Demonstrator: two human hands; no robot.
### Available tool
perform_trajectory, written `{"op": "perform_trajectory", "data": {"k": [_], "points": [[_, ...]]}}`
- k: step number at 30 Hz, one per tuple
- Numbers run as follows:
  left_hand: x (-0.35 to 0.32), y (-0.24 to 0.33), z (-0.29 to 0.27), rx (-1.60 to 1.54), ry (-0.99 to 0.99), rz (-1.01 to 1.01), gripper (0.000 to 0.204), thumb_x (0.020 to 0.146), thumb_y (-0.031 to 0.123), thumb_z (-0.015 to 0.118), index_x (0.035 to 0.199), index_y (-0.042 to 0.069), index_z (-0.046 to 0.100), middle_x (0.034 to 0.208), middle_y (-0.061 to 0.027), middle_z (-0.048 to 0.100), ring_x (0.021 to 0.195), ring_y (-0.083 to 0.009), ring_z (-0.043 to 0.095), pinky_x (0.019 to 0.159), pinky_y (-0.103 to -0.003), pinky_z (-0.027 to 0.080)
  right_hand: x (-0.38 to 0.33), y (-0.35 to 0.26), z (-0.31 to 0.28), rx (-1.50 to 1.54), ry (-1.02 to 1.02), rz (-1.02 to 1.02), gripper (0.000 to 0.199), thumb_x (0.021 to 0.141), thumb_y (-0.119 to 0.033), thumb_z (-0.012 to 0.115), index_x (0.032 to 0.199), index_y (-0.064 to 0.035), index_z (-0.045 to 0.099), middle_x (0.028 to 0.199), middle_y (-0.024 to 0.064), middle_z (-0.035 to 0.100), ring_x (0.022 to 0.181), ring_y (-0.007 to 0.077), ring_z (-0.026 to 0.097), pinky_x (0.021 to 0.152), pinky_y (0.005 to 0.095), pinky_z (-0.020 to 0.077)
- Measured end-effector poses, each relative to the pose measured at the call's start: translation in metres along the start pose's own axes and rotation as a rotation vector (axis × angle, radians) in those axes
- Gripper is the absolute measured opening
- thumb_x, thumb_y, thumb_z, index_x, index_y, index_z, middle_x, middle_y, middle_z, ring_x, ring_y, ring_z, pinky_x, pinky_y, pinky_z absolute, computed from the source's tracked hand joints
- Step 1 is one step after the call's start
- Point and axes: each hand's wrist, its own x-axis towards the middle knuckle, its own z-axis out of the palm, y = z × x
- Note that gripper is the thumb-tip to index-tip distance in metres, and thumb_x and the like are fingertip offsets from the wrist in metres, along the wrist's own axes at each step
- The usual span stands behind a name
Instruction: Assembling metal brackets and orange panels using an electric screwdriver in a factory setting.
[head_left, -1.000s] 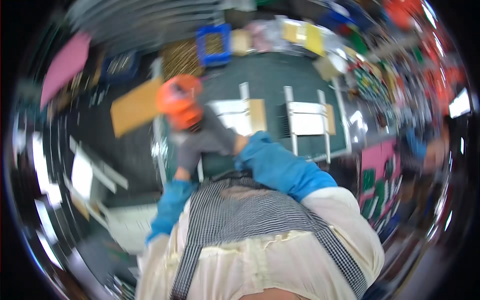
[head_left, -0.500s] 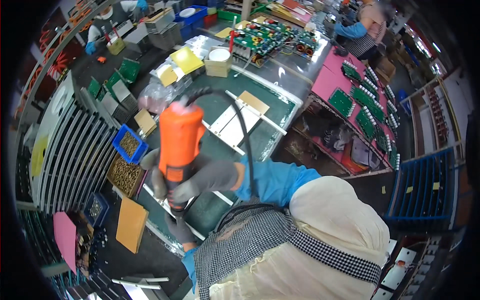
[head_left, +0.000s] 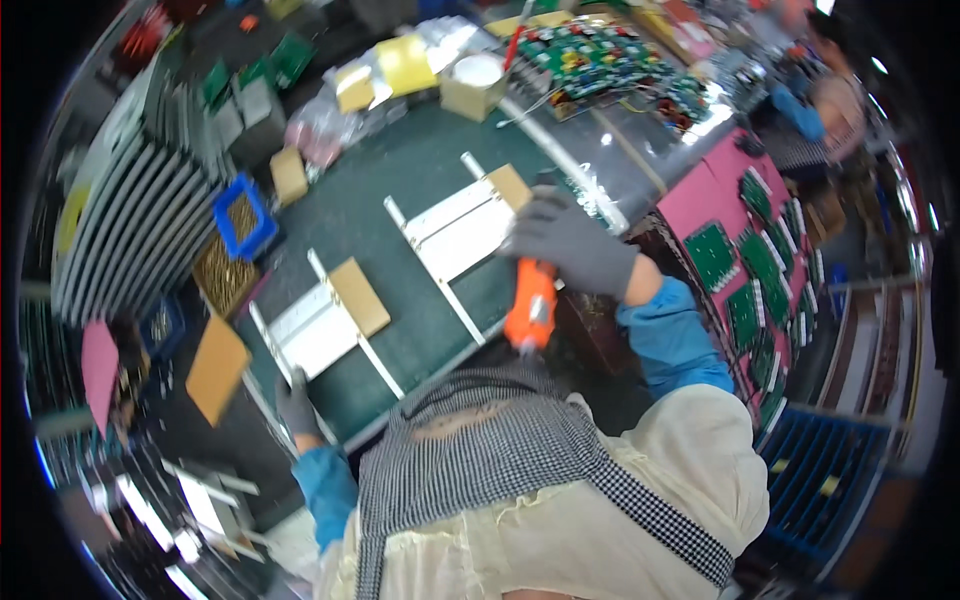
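My right hand (head_left: 565, 240), in a grey glove, is closed round an orange power screwdriver (head_left: 530, 308) over the bench's front edge, to the right of a white metal panel (head_left: 458, 230). The tool's orange end points toward my body; the glove hides its other end. Low on the left, my gloved left hand (head_left: 296, 405) is at the near end of a white rail (head_left: 272, 342), its slightly blurred fingers closed on it. That rail runs along a second white panel (head_left: 312, 330). Each panel lies across two rails with a tan board (head_left: 358, 297) at its right end.
Left of the green bench top (head_left: 400, 350) are a blue bin (head_left: 243, 252) of small brass-coloured parts, a carton (head_left: 226, 275) and a rack of grey plates (head_left: 140, 210). Circuit boards (head_left: 610, 60) are piled behind. Another person (head_left: 825, 110) stands at the far right.
My right hand has carried the screwdriver rightward, off the nearer panel. My left hand has separated from the tool area and is at the rail's near end. The view has shifted.
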Motion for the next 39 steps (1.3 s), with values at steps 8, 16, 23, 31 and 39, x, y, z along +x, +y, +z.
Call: {"op": "perform_trajectory", "data": {"k": [8,16,23,31,39], "points": [[-0.063,0.061,0.027,0.591,0.584,0.286,0.046,0.087,0.021,0.071,0.125,0.000,0.058,0.120,-0.0205,0.061,0.109,-0.0333,0.059,0.095,-0.039,0.048,-0.115,0.152,0.042,-0.170,-0.334,0.174,0.065,0.054,-0.022,0.083,0.116,-0.0178,0.063,0.112,0.0037,0.063,0.118,0.0276,0.052,0.114,0.0493,0.0271],[-0.096,0.072,0.123,0.419,0.082,-0.102,0.040,0.090,0.040,0.062,0.115,0.009,0.068,0.111,-0.0189,0.068,0.104,-0.0379,0.064,0.088,-0.044,0.051,-0.121,0.241,0.090,-0.372,-0.269,0.093,0.035,0.074,-0.011,0.064,0.109,-0.0140,0.067,0.107,0.0084,0.066,0.113,0.0322,0.054,0.108,0.0471,0.0343],[-0.071,0.068,0.150,-0.492,-0.107,-0.481,0.041,0.097,0.040,0.058,0.105,0.000,0.066,0.083,-0.0078,0.067,0.070,-0.0161,0.066,0.060,-0.031,0.052,-0.120,0.249,0.101,-0.218,-0.192,0.317,0.049,0.072,-0.003,0.064,0.120,-0.0097,0.061,0.117,0.0132,0.061,0.123,0.0350,0.048,0.112,0.0457,0.0327],[-0.074,0.055,0.166,-0.011,0.205,-0.086,0.042,0.094,0.040,0.057,0.100,0.001,0.069,0.093,-0.0205,0.071,0.089,-0.0387,0.068,0.079,-0.046,0.052,-0.091,0.157,0.117,0.522,-0.034,0.575,0.043,0.097,-0.028,0.059,0.131,-0.0028,0.055,0.116,0.0134,0.064,0.102,0.0255,0.062,0.087,0.0358,0.0490],[-0.111,0.048,0.124,0.073,0.395,-0.179,0.042,0.093,0.042,0.057,0.097,0.003,0.069,0.096,-0.0242,0.068,0.094,-0.0432,0.064,0.081,-0.048,0.050,-0.082,0.082,0.162,1.053,0.058,0.975,0.045,0.095,-0.025,0.062,0.131,-0.0004,0.047,0.109,0.0127,0.060,0.093,0.0201,0.058,0.079,0.0319,0.0488]]}}
